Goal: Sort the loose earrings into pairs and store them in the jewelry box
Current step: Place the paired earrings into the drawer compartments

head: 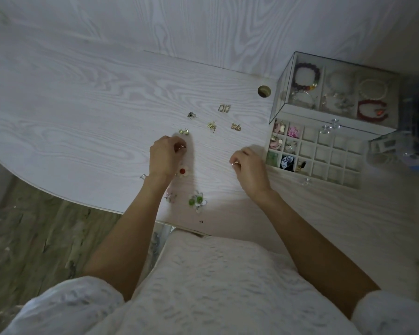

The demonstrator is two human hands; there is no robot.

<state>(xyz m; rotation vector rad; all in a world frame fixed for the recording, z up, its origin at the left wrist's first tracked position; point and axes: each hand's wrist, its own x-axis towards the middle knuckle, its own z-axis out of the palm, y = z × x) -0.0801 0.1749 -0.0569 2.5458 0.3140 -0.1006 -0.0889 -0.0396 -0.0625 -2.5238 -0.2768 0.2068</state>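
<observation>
Several small gold earrings lie loose on the white table: a rectangular pair (224,108), a dark stud (191,115), a pair (211,125), a heart-like pair (235,126) and studs (183,131). My left hand (166,154) pinches a small gold earring (181,147) at its fingertips. My right hand (248,165) pinches another small gold earring (234,163). A red-centred flower earring (182,171) lies beside my left wrist. Green-centred flower earrings (197,200) and a pale pink one (171,197) lie near the front edge. The jewelry box (334,131) stands at right, its gridded drawer (324,160) pulled out.
The box's glass top compartment (336,93) holds bracelets. Some drawer cells at the left hold earrings. A round cable hole (264,91) lies left of the box. A small clear earring (143,176) sits near the table's curved left edge. A blue object (416,141) stands at far right.
</observation>
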